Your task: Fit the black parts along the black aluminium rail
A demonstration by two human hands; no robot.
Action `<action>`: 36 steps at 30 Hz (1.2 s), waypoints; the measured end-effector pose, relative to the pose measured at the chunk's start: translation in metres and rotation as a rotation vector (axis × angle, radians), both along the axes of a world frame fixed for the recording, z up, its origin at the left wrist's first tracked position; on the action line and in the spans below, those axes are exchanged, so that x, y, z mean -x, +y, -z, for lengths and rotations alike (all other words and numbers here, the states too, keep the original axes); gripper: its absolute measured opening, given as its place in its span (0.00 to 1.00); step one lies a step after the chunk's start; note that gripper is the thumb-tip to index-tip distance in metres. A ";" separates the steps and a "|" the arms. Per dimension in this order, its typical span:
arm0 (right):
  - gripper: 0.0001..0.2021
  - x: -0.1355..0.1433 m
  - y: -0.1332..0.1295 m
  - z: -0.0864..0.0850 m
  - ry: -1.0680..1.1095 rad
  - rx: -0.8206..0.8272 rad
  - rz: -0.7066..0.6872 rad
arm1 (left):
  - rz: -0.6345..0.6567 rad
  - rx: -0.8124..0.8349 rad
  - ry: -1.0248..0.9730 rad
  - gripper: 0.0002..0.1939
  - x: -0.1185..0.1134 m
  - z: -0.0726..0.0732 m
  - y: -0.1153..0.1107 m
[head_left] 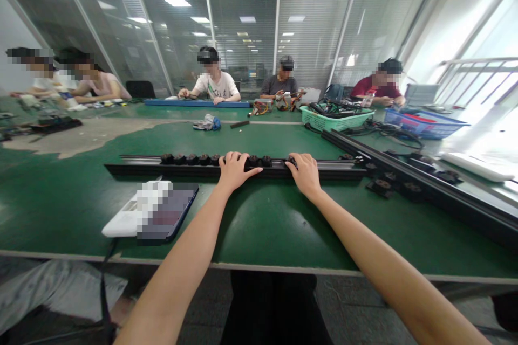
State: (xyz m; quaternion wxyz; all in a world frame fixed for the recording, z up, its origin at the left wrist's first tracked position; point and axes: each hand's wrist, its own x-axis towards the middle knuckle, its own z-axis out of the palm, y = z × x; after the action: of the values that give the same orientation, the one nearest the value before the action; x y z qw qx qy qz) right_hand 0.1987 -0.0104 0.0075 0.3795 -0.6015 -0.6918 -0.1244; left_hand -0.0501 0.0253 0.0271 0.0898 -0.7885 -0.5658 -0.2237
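A long black metal rail lies crosswise on the green table, its channel facing up. Several round-topped black blocks, which look like socket modules, sit in a row in the channel. My left hand is draped over the rail and the blocks, fingers curled over the far side and thumb stretched along the near wall. To the right, past a gap in the row, my right hand closes on a single black block in the channel. Its fingers hide most of that block.
A white device and a dark phone lie left of my forearms. Another long black rail slants along the right, near loose black blocks. Beyond stand a green basket and a blue basket. Several people sit across the table.
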 end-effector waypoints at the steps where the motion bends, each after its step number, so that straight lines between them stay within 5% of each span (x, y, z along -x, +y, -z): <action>1: 0.14 0.000 0.000 0.000 -0.001 0.002 0.001 | -0.004 0.001 0.005 0.35 0.000 0.000 0.000; 36: 0.18 -0.015 0.010 0.009 0.056 -0.062 -0.015 | 0.004 0.017 -0.002 0.34 0.000 -0.001 0.000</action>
State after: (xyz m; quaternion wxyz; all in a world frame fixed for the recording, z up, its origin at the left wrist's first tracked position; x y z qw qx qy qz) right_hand 0.2137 -0.0005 -0.0014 0.4179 -0.5875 -0.6814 -0.1260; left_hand -0.0502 0.0252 0.0281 0.0820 -0.7901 -0.5663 -0.2198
